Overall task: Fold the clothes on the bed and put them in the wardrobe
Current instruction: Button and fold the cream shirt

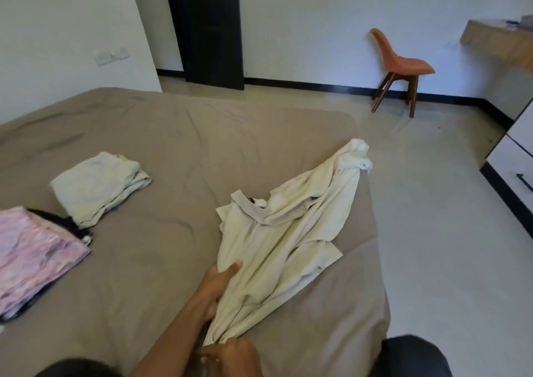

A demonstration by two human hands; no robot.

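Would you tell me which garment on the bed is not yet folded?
The cream collared shirt on the right of the bed: it lies crumpled, while the pale garment and the pink garment are folded.

Bare sheet (178, 151) between folded stack (98, 186) and shirt (277, 232): passable.

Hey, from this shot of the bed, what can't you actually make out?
Head view only:
Right hand: blurred, partly cut by the bottom edge, where it bunches the cream shirt.
Pink garment: cut off by the left edge.
Black garment: mostly hidden under the pink one.
White drawers: cut off by the right edge; rest of the unit unseen.
Shelf items: too small, blurred.
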